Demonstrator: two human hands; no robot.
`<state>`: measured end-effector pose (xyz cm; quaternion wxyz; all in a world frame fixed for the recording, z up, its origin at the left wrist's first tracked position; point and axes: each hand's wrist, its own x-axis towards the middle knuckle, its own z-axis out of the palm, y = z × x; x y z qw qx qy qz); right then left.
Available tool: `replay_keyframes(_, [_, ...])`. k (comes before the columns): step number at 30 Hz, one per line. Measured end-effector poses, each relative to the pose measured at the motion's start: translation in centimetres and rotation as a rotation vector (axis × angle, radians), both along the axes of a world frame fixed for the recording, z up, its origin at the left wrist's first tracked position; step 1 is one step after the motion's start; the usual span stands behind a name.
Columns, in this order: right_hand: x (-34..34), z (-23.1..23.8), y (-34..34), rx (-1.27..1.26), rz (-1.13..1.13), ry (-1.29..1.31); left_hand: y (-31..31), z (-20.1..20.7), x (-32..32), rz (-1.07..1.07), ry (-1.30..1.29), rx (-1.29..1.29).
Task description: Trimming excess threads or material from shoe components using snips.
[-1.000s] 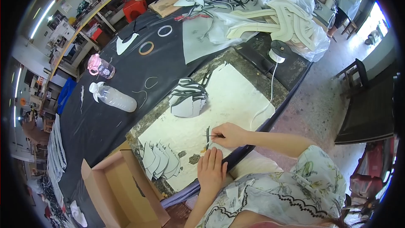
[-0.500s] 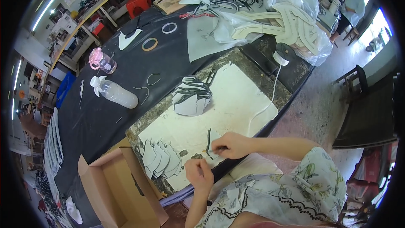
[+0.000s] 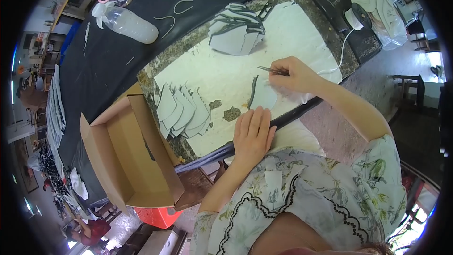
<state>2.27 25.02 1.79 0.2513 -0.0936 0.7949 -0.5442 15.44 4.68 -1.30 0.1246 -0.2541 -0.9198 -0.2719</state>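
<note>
Head view, with clock directions taken from the pale piece before me: the dark-covered table (image 3: 108,73) spreads out to nine and eleven o'clock, and the cardboard box (image 3: 103,153) gapes toward eight. Under my work lies the cream sheet (image 3: 297,33). On it, at eleven, sits the dark-striped pile (image 3: 238,38), which I judge to be the finished share; between eight and nine lies the loose fan of pale pieces (image 3: 184,113), with no bold strip I can make out, so likely the share left. My left hand (image 3: 255,132) is spread flat at six, fingers straight and close together, their tips at the near end of the piece. My right hand (image 3: 290,75), at two, is closed around a slim pointed tool (image 3: 273,71), its tip aimed left above the work. The pale piece (image 3: 265,93) rests between both groups, seemingly part-way along: the dark strip (image 3: 253,92) follows its nine o'clock edge, though I cannot tell whether it is fixed down fully.
</note>
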Motion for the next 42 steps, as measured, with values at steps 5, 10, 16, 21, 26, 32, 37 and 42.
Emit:
replay_keyframes(5, [-0.2,2.2,-3.1,0.032,0.23,-0.186,-0.8,-0.1,0.4,-0.017,-0.001,-0.027])
replay_keyframes(10, [-0.2,1.2,-4.5,0.065,0.358,-0.206,-0.9,-0.3,0.4,-0.017,0.013,-0.037])
replay_keyframes(16, [0.0,1.0,-4.5,0.087,0.32,-0.197,-0.5,-0.6,0.9,0.071,0.0,0.01])
replay_keyframes(21, [0.2,1.0,-4.8,0.156,0.34,-0.094,-0.5,-0.8,1.1,0.174,0.014,0.035])
replay_keyframes(26, [0.4,0.8,-4.5,0.164,0.354,0.026,-0.3,-0.1,0.4,0.177,-0.048,0.009])
replay_keyframes(32, [-1.2,1.4,-3.2,0.256,0.394,-0.081,-0.3,-0.2,0.2,0.211,-0.052,0.058])
replay_keyframes(37, [-1.7,1.6,-3.3,0.359,0.483,0.141,0.4,0.0,-0.4,0.258,-0.077,0.013])
replay_keyframes(42, [-2.2,1.2,-3.4,0.338,0.479,0.223,0.4,-0.1,-0.6,0.256,-0.029,-0.072])
